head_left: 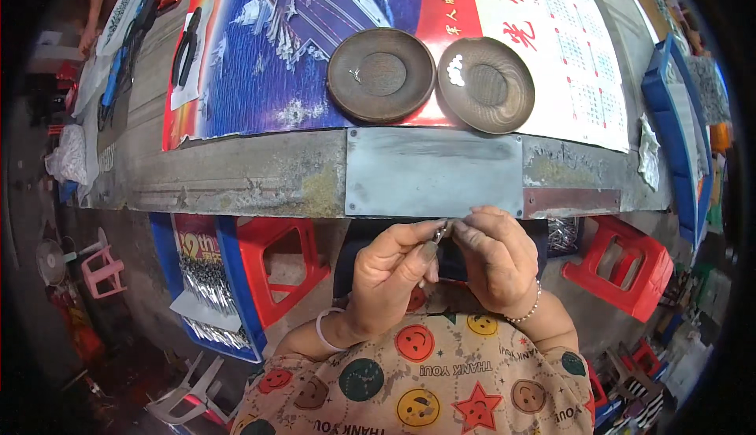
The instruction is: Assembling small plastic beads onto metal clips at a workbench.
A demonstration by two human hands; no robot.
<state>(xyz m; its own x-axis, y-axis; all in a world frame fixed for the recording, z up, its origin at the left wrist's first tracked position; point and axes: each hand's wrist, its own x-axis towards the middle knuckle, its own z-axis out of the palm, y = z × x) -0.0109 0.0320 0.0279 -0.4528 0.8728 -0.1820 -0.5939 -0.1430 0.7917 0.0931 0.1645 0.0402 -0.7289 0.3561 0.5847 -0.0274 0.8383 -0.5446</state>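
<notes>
**My bench and what sits on it**

My workbench (236, 179) is a worn, grey, scuffed top running across in front of me. A plain metal plate (433, 171) is fixed flat at its near edge, at 12 o'clock from me, with a narrow rusty brown strip (571, 201) just beside it at 3 o'clock. Behind the plate lies a big printed calendar poster (268, 65), blue, red and white. On the poster rest 2 round dark dishes, touching: 1 brown dish (381, 74), and at its 3 o'clock a grey dish (486, 85) holding small pale pieces (455, 70). Black pliers (186, 45) lie on white paper at 9 o'clock.
</notes>
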